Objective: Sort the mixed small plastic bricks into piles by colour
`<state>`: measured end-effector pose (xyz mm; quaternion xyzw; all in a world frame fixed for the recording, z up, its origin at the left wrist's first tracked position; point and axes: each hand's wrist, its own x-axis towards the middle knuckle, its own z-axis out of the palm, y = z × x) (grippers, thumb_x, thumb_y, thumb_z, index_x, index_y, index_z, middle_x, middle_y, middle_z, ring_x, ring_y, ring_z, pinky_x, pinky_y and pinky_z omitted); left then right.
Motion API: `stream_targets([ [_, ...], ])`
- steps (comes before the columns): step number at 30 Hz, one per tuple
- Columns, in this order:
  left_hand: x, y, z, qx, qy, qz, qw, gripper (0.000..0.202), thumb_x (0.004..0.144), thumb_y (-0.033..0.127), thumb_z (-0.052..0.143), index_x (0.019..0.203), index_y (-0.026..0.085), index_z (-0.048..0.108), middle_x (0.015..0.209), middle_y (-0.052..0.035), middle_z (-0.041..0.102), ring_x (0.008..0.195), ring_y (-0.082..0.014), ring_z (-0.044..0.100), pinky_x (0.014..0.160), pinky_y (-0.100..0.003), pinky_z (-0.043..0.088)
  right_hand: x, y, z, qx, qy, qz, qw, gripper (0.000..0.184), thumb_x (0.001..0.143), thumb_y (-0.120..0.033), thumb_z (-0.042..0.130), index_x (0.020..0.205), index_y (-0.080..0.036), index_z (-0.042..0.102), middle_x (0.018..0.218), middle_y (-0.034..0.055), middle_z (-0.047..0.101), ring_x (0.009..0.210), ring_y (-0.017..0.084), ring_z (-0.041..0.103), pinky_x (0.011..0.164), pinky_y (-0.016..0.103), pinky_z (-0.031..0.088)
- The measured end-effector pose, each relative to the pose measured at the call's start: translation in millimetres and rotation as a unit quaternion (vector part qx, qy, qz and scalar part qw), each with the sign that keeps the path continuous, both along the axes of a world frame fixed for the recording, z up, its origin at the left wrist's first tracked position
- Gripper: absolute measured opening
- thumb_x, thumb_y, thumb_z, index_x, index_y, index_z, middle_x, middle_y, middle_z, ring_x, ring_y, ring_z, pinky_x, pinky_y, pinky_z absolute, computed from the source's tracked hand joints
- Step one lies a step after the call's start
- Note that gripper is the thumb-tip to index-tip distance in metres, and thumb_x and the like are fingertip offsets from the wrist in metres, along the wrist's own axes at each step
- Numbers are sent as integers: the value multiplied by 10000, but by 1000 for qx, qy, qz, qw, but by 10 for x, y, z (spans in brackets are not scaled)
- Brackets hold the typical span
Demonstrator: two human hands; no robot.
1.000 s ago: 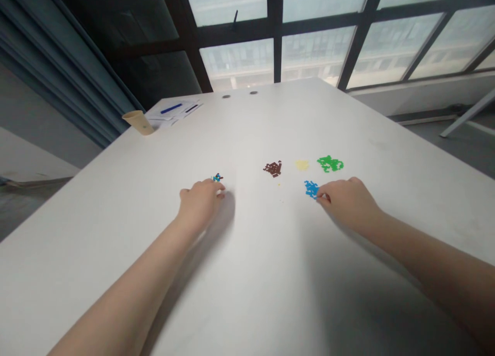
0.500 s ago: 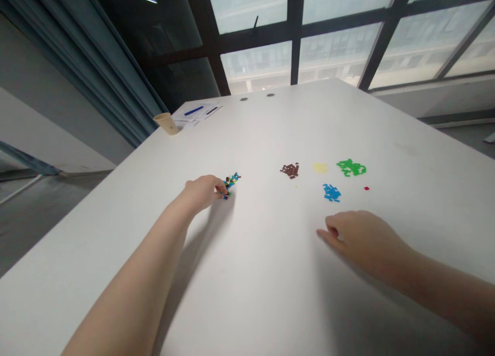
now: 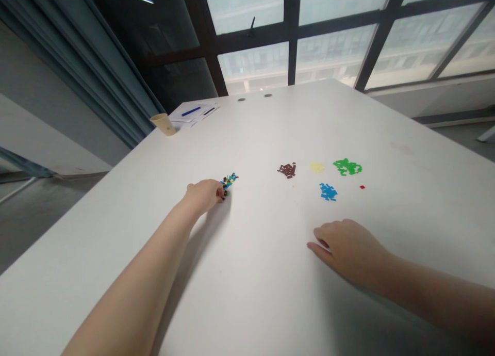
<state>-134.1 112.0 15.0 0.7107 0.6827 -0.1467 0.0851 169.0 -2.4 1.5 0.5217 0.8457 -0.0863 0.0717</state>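
My left hand (image 3: 205,195) rests at the near side of a small mixed pile of coloured pieces (image 3: 231,178). Its thumb and fingertips are pinched together over the pile's edge, and what they grip, if anything, is hidden. My right hand (image 3: 348,245) hovers low over the white table, thumb apart from the curled fingers, with nothing seen between them. Beyond it lie flat groups sorted by colour: blue pieces (image 3: 328,192), brown pieces (image 3: 287,170), pale yellow pieces (image 3: 317,167) and green pieces (image 3: 347,166). A single red piece (image 3: 362,187) sits to their right.
The white table (image 3: 263,134) reaches toward a dark-framed window. At its far left edge are a tan paper cup (image 3: 163,124) and some papers (image 3: 193,116) with a blue pen (image 3: 191,111) on top. A tiny yellow piece (image 3: 293,186) lies below the brown group.
My left hand's fingertips have closed together at the pile. My right hand has shifted slightly left and nearer to me. The whole view has moved a little.
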Motion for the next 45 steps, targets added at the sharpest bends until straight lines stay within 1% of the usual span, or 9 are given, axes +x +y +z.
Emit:
stream_targets([
  [13,-109,58,-113,22,-52,-19,998,173,656,232,533,803,217,624,869,-32,666,766,-178,593,656,-235,401,6,-16,-32,11,8,2,1000,336,848,-352,395,599,-192,553,616,34,603,588,183,554,526,284,239],
  [18,-41,-26,54,60,-58,-37,996,168,675,203,483,784,189,609,800,-55,652,693,-178,575,626,-245,396,16,-7,-53,15,14,6,1000,337,846,-353,393,599,-189,553,615,37,599,580,177,544,523,280,226],
  [20,75,-114,158,65,-105,-56,991,174,697,215,468,805,183,600,791,-52,640,677,-170,567,619,-245,398,13,-4,-56,16,20,8,1000,333,843,-353,399,595,-188,546,612,35,594,575,173,534,525,279,225],
  [23,388,-340,235,7,-260,-112,959,179,735,248,458,865,192,568,809,-27,619,695,-143,561,630,-230,415,-3,3,-61,31,43,8,999,315,836,-344,411,593,-186,534,606,27,581,561,154,507,530,274,223],
  [27,883,-693,61,-125,-463,-195,856,98,772,166,415,830,180,494,774,-4,579,707,-104,550,631,-199,425,-24,20,-88,63,117,-6,991,271,832,-316,423,616,-184,520,604,6,551,552,118,453,541,255,238],
  [30,1101,-828,-155,-65,-511,-211,830,79,772,143,451,824,175,500,796,-15,563,691,-97,514,618,-201,418,-30,39,-113,58,192,-22,979,201,820,-272,428,670,-186,529,597,-13,516,560,105,430,546,234,262],
  [33,1148,-843,-274,13,-536,-235,810,51,797,155,465,818,171,509,832,-41,554,733,-111,510,645,-221,430,-43,60,-127,33,275,-28,961,132,791,-219,444,695,-188,529,597,-28,488,569,98,428,546,216,291],
  [41,1051,-803,-320,124,-510,-373,765,79,853,163,430,871,176,506,893,-78,574,854,-131,536,738,-246,450,-79,97,-185,22,405,-23,914,102,759,-160,479,749,-188,576,635,-30,532,579,91,449,565,202,349],
  [45,1060,-808,-338,135,-513,-344,775,64,831,192,487,891,175,504,851,-55,567,796,-122,531,714,-240,449,-52,105,-214,31,422,-21,906,122,781,-184,484,757,-187,604,640,-22,557,596,92,482,575,201,369],
])
